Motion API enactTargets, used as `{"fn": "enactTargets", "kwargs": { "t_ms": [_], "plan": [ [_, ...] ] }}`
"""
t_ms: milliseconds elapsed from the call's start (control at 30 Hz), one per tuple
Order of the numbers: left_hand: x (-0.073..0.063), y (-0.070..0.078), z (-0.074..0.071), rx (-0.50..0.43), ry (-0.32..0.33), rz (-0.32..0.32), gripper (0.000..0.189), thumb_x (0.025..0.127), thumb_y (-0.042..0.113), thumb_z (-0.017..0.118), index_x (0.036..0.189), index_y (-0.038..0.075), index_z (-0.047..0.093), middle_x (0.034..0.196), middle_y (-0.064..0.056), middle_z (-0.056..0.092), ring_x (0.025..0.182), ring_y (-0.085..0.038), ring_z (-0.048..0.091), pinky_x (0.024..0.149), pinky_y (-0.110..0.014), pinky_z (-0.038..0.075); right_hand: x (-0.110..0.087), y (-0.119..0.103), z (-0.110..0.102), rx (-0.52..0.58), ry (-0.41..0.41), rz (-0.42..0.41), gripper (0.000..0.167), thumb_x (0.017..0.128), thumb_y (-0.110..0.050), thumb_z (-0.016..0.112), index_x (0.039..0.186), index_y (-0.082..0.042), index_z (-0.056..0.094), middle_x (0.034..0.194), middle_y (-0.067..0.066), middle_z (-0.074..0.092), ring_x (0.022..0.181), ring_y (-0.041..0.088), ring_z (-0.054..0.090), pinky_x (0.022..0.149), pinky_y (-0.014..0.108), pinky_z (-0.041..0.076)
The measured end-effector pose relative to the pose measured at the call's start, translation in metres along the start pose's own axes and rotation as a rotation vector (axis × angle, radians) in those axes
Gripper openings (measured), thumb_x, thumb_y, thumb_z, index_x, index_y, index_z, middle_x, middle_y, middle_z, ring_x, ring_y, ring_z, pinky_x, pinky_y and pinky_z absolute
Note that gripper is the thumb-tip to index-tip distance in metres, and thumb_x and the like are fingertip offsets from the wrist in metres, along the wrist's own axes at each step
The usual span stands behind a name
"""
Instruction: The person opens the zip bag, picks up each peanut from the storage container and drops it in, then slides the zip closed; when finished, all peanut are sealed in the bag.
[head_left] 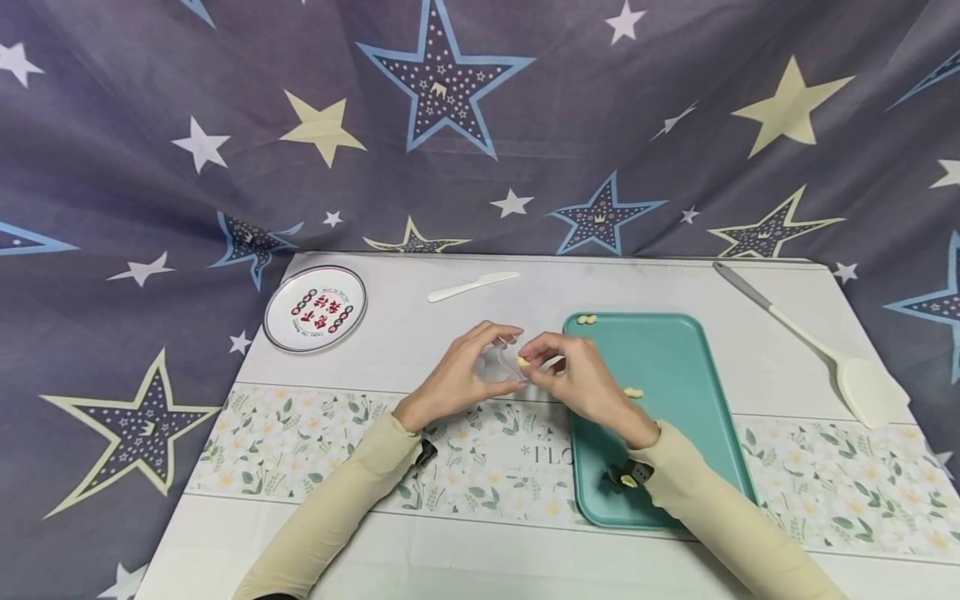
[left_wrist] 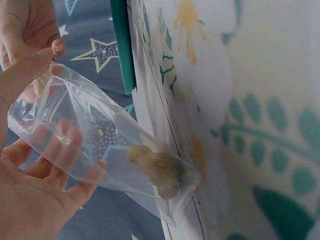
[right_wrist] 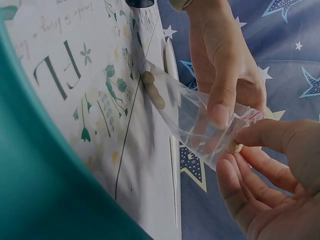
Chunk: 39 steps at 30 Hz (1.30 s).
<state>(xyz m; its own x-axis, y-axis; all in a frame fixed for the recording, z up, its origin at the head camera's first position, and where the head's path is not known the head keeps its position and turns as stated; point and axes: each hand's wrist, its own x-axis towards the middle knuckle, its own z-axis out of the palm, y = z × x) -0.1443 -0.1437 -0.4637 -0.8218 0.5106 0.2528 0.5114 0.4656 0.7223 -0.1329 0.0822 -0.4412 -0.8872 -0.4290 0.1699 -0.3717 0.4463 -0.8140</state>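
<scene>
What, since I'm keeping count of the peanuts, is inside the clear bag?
At least one peanut lies at the closed end of the bag; whether two overlap is unclear. The right hand pinches another peanut at the mouth. It partly covers that end, hiding what lies behind.

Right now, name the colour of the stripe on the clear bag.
The stripe is red, clearest in the right wrist view.

Zip bag [left_wrist: 115, 150] is showing glossy, clear plastic; peanut shell [right_wrist: 153, 91] inside is looking rough, matt. Serving tray [head_left: 675, 400] is appearing smooth; star-printed backdrop [head_left: 247, 83], matt cloth.
</scene>
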Motion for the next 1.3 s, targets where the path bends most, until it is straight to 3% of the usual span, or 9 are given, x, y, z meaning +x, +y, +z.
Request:
{"fn": "enactTargets", "kwargs": {
  "t_ms": [333,633,933,1167,1300],
  "plan": [
    [0.0,0.001,-0.001,0.008,0.005,0.002,0.073,0.082,0.033,0.091,0.144,0.014,0.058,0.13,-0.01,0.067,0.119,-0.017,0.061,0.105,-0.038,0.053,-0.001,0.001,-0.003,0.001,0.008,-0.015,0.013,0.093,-0.007,0.076,0.106,-0.004,0.077,0.101,0.008,0.079,0.088,0.02,0.075,0.074,0.026,0.063],
    [0.0,0.0,-0.001,-0.003,0.016,0.011,0.072,0.082,0.032,0.091,0.144,0.017,0.058,0.128,-0.007,0.066,0.118,-0.028,0.065,0.105,-0.038,0.054,-0.001,0.009,-0.014,-0.008,0.05,-0.012,0.011,0.093,-0.004,0.075,0.104,-0.007,0.077,0.101,0.009,0.079,0.088,0.021,0.075,0.074,0.029,0.064],
    [0.0,0.0,-0.004,0.003,0.025,0.011,0.073,0.081,0.033,0.092,0.144,0.02,0.057,0.128,0.001,0.066,0.117,-0.024,0.064,0.105,-0.036,0.053,-0.001,0.029,-0.03,-0.063,0.063,0.016,0.013,0.094,-0.004,0.075,0.107,-0.002,0.076,0.099,0.011,0.078,0.087,0.024,0.075,0.076,0.035,0.065],
    [-0.001,0.0,-0.005,0.007,0.032,0.01,0.073,0.081,0.032,0.092,0.144,0.02,0.058,0.129,-0.003,0.067,0.116,-0.018,0.063,0.106,-0.036,0.053,0.0,0.048,-0.042,-0.115,0.06,0.051,0.016,0.095,-0.007,0.076,0.11,-0.001,0.076,0.097,0.012,0.078,0.086,0.025,0.075,0.077,0.037,0.065],
    [-0.002,0.0,-0.004,0.0,0.024,0.004,0.073,0.081,0.031,0.092,0.144,0.019,0.058,0.129,-0.005,0.067,0.117,-0.021,0.064,0.107,-0.037,0.053,0.0,0.058,-0.048,-0.126,0.039,0.075,0.017,0.096,-0.008,0.074,0.112,-0.001,0.075,0.098,0.013,0.078,0.087,0.025,0.074,0.08,0.04,0.065]
  ]
}}
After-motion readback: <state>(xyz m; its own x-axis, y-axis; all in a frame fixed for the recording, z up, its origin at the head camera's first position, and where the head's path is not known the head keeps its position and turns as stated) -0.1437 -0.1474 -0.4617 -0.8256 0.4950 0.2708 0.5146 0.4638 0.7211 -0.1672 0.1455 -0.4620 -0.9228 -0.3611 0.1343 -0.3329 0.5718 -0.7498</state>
